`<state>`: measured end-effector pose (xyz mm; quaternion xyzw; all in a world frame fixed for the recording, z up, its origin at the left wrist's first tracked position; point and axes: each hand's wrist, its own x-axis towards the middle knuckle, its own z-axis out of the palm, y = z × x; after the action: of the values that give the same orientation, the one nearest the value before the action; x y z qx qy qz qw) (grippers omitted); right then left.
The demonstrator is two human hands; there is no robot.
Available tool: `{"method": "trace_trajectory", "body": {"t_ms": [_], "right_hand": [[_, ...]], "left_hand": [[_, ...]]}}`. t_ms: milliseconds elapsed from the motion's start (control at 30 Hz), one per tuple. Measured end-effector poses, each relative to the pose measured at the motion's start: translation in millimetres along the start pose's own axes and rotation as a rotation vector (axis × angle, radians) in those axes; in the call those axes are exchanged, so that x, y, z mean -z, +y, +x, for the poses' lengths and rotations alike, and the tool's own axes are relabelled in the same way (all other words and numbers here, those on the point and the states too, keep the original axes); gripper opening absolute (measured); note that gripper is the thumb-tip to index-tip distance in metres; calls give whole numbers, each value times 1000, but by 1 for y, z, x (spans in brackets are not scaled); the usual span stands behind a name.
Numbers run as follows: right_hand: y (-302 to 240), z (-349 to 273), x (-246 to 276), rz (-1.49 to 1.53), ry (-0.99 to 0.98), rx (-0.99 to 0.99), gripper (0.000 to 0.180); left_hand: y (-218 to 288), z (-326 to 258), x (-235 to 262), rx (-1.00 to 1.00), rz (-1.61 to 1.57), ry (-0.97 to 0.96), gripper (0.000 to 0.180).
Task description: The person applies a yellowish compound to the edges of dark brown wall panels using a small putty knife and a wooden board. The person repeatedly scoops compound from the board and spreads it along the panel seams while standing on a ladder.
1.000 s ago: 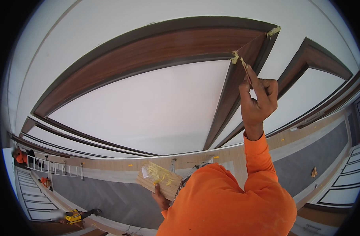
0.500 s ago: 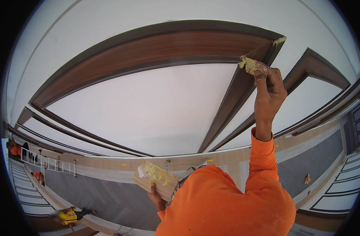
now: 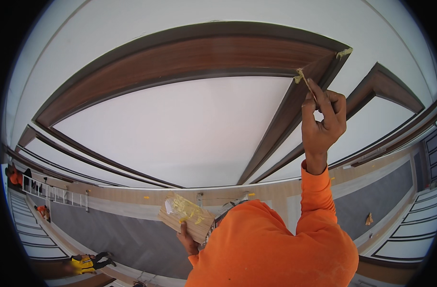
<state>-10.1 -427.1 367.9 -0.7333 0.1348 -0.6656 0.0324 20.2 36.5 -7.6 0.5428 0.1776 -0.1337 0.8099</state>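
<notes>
My right hand (image 3: 327, 119), raised at the upper right, pinches a thin, flat putty spreader (image 3: 306, 83) between thumb and fingers. The spreader is seen nearly edge-on, and yellowish putty coats its tip. That tip is at the inner corner of a brown wooden door frame (image 3: 204, 53), beside a dab of putty (image 3: 297, 79). More putty (image 3: 344, 52) sits on the frame's outer corner. Low down, my left hand (image 3: 187, 239) grips a wooden board (image 3: 198, 232) by its near edge. Yellow putty (image 3: 189, 208) and a white patch lie on the board.
Another brown frame (image 3: 389, 88) stands to the right. Far below is a grey and wood-toned floor (image 3: 118, 234). A white ladder (image 3: 60, 195) leans at the left near a person in orange (image 3: 15, 178). A person in yellow (image 3: 83, 264) is at the lower left.
My right hand has lowered slightly and turned the spreader from its broad face to its edge. The board stays in my left hand. The person in yellow has shifted a little.
</notes>
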Motion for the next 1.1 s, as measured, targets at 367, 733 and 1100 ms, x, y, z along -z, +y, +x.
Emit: {"method": "trace_trajectory", "body": {"t_ms": [367,733,1100], "right_hand": [[-3,-17,-9,-87,17,142,54],[7,-12,-3,-24,113,61,51],[5,-22,15,470,175,-516,9]], "left_hand": [[-8,6,6,-23,-60,-22,55],[-4,2,1,-6,-7,27,55],[-6,6,2,-9,25,10,57]]}}
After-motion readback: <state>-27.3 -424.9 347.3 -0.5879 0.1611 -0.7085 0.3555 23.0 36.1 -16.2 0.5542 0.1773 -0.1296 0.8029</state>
